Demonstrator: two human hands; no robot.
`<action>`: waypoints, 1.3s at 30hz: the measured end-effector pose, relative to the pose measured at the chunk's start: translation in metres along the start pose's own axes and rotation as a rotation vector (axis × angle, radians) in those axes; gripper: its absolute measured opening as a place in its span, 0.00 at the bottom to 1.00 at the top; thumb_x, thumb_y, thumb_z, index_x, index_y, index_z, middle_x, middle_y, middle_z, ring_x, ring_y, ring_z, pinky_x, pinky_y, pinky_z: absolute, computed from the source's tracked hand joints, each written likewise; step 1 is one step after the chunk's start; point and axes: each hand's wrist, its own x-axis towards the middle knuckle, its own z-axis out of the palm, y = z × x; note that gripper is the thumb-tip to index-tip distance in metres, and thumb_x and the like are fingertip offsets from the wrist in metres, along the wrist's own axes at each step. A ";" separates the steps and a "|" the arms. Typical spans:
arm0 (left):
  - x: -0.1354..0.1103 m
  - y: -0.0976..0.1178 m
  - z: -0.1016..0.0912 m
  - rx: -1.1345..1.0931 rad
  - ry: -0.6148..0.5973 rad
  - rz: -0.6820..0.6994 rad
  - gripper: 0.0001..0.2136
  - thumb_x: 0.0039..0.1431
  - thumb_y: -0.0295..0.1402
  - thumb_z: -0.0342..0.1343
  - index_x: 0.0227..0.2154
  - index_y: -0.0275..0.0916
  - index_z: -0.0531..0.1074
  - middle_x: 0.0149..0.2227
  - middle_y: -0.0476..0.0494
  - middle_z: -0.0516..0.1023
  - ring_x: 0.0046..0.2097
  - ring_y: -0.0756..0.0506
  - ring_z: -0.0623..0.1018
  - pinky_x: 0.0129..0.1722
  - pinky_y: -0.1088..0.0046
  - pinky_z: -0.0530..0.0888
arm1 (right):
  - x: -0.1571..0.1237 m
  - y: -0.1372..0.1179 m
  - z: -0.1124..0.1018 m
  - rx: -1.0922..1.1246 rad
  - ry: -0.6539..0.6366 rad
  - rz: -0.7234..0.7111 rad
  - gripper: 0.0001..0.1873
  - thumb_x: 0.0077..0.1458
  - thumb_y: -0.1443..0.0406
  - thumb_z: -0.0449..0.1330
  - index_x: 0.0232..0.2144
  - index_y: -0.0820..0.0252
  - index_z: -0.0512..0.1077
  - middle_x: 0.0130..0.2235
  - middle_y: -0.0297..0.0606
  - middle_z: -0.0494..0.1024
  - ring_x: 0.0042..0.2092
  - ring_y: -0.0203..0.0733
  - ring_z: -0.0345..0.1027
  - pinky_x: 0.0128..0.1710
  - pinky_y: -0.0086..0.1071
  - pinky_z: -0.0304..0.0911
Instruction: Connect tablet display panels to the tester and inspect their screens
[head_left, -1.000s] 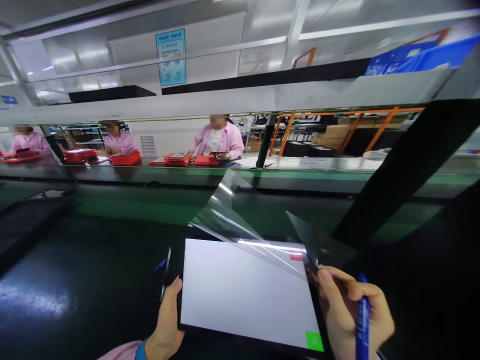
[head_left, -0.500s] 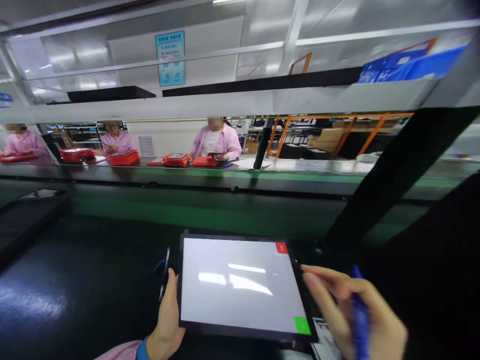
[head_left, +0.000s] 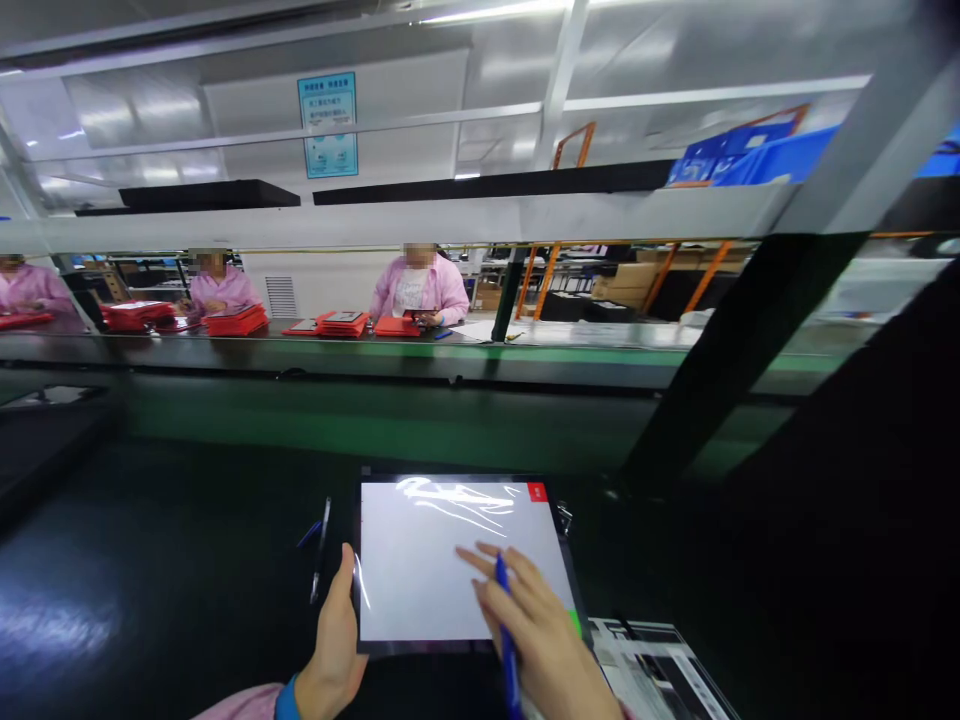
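A black tablet [head_left: 420, 560] with a lit white screen lies on the dark bench in front of me. My left hand [head_left: 336, 645] grips its left edge, thumb on the bezel. My right hand [head_left: 536, 635] rests over the screen's lower right, fingers stretched onto the glass, with a blue pen [head_left: 507, 640] held between them. A red square [head_left: 537, 491] shows at the screen's top right corner. Thin bright streaks show near the top of the screen.
A pen [head_left: 320, 548] lies on the bench left of the tablet. Printed paper [head_left: 660, 665] lies at the lower right. A green conveyor [head_left: 390, 415] runs behind. Across it, people in pink coats sit by stacks of red trays [head_left: 341, 322]. A dark slanted post [head_left: 735, 350] rises at right.
The clear film lifted off the screen a second ago is gone from view. My right hand has moved left from beside the tablet onto the screen, pen still in it. The left hand keeps its hold.
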 end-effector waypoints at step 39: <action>0.005 -0.011 0.000 0.066 0.087 0.112 0.25 0.64 0.38 0.54 0.61 0.35 0.61 0.51 0.35 0.76 0.54 0.32 0.74 0.60 0.52 0.64 | 0.020 -0.031 0.018 -0.132 -0.004 0.067 0.13 0.55 0.79 0.46 0.30 0.58 0.64 0.59 0.46 0.68 0.63 0.59 0.55 0.54 0.61 0.59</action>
